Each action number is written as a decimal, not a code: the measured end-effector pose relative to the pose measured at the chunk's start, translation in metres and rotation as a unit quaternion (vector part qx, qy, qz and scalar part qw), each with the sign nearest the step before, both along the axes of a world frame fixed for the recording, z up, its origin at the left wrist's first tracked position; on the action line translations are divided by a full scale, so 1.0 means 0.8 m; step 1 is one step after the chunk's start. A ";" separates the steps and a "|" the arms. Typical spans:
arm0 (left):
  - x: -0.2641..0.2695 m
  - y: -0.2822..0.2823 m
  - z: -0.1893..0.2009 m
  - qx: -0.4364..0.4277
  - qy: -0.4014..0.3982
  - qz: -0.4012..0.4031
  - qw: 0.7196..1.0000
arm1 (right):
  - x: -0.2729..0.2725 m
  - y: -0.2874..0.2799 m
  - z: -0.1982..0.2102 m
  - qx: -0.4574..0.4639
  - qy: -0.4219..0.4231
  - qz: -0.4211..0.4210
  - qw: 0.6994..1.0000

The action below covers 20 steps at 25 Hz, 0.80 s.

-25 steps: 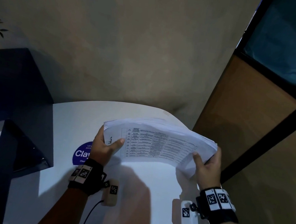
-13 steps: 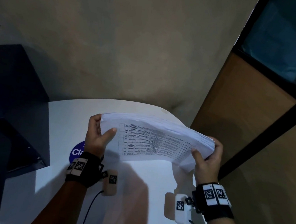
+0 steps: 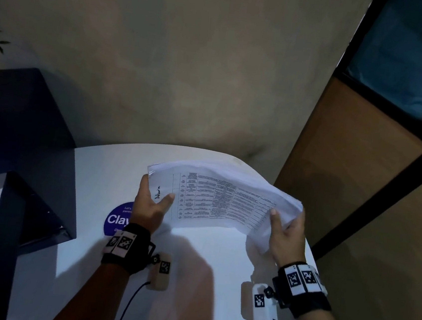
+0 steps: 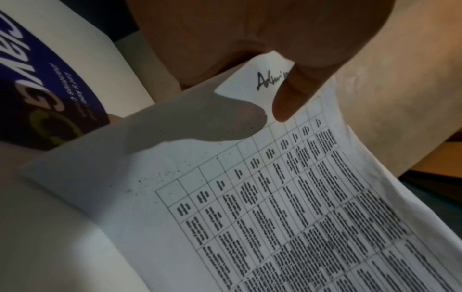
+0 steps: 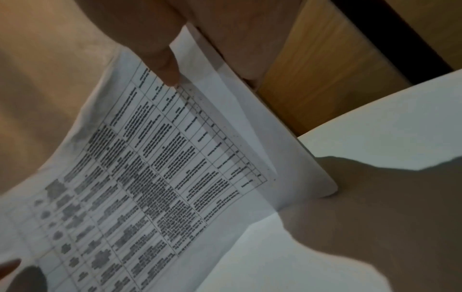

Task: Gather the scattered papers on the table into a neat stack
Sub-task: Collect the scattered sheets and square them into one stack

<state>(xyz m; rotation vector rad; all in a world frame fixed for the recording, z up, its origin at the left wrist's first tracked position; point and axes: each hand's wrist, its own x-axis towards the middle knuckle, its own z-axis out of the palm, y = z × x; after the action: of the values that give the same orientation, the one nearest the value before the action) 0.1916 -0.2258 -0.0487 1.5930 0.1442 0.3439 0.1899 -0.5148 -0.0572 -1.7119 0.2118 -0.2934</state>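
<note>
While both thumbs press on top, left hand (image 3: pixel 149 206) and right hand (image 3: pixel 286 235) pinch the paper stack (image 3: pixel 224 200) above the white table (image 3: pixel 104 172).

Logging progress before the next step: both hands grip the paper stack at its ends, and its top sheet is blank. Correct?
Not quite: the top sheet is not blank. It carries a printed table and a handwritten word, as the left wrist view shows. The rest holds: the left hand and right hand grip the paper stack at its ends.
</note>
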 end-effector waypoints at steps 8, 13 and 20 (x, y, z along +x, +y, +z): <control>0.006 0.000 0.004 -0.008 0.012 0.019 1.000 | 0.003 -0.005 0.006 -0.016 0.020 0.005 1.000; -0.001 -0.006 0.016 0.057 -0.051 0.035 0.996 | 0.005 -0.003 0.013 -0.010 -0.007 0.004 1.000; -0.006 0.002 -0.018 0.028 0.019 0.028 0.999 | -0.003 0.006 -0.007 -0.030 0.067 0.017 0.997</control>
<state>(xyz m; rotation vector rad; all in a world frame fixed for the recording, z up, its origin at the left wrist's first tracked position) 0.1866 -0.2241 -0.0628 1.6535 0.2103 0.3641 0.1875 -0.5103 -0.0631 -1.7936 0.2742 -0.1614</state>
